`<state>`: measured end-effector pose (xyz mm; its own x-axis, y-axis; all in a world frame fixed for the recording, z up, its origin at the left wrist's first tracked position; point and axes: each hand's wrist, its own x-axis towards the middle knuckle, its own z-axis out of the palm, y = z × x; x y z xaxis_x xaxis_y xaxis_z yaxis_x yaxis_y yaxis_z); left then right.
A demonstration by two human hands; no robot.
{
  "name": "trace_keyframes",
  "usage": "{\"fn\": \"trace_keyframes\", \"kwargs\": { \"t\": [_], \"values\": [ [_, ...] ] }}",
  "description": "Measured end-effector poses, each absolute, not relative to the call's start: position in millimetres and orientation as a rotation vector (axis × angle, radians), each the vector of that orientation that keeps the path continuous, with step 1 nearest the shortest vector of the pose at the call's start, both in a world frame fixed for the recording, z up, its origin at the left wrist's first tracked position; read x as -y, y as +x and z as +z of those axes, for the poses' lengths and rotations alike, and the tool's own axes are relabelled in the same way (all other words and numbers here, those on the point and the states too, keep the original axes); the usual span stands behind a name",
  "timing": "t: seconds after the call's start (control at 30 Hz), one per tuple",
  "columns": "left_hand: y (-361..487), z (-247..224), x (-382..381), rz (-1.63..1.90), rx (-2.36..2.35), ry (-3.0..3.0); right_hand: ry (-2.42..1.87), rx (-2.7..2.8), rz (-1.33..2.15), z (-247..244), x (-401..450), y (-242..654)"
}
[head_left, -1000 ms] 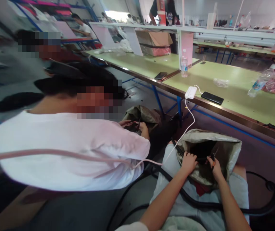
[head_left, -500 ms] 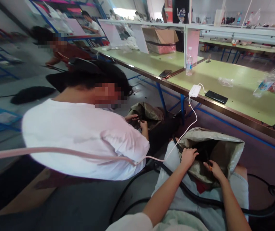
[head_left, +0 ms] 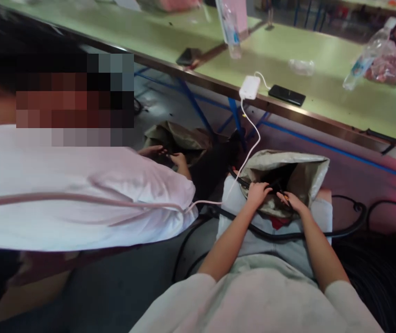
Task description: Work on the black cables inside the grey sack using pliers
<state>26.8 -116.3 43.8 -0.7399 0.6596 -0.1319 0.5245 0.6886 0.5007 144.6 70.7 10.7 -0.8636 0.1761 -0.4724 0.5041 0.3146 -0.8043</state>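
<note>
An open olive-brown sack (head_left: 288, 157) rests on my lap. At its near left rim, my left hand (head_left: 258, 195) is closed around a black rubbery strip (head_left: 241, 181) that runs into the mouth of the sack. Close on the right, my right hand (head_left: 295, 202) grips a small dark cutting tool with orange on its handle (head_left: 286, 198). The tool's tip points up and left towards the strip beside my left fingers; whether they touch cannot be made out. A thick black hose-like length (head_left: 277, 237) lies across my thighs under both forearms. The sack's inside is dark.
A co-worker in a white shirt (head_left: 142, 194) sits close on my left, hands over another sack (head_left: 201, 143). Ahead is a green table edge (head_left: 322, 120) with a white power bank (head_left: 249, 87), a phone (head_left: 287, 95) and bottles (head_left: 360, 60). A white cable (head_left: 258, 138) hangs down between us. Black coils (head_left: 381, 277) lie right.
My view has tipped downward and shifted right. My hands have come closer together, and the tool in my right hand now leans left towards the strip.
</note>
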Motion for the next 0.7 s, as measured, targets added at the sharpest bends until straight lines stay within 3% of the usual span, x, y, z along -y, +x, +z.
{"fn": "trace_keyframes", "kwargs": {
  "t": [0.2,0.7],
  "values": [
    [28,39,119,0.527,-2.531,1.066,0.641,-2.331,-1.374,21,-66,146],
    [28,42,124,0.542,-2.555,1.017,0.648,-2.365,-1.426,37,-66,141]
  ]
}}
